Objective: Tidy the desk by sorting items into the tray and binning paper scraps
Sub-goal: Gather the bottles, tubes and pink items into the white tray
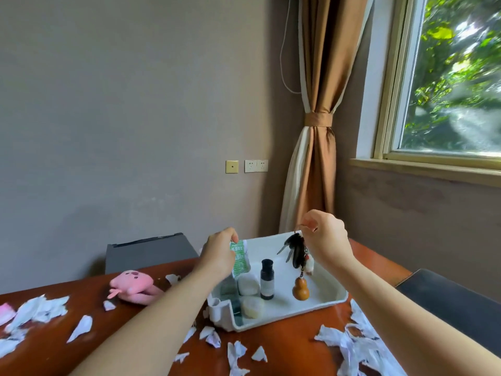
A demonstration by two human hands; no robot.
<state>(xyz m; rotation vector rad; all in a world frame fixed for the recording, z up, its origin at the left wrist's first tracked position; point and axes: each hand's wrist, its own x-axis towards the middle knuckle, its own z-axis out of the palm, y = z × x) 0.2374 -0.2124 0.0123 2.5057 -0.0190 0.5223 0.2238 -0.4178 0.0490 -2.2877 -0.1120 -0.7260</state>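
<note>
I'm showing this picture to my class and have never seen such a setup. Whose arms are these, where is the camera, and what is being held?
No machine here: a person wears a camera on the head, looking down at their arms. The left hand pinches a green packet over a white tray on the desk. The right hand pinches a key bunch whose gourd charm dangles into the tray. A dark bottle stands inside. A pink plush toy and torn paper scraps lie on the desk.
</note>
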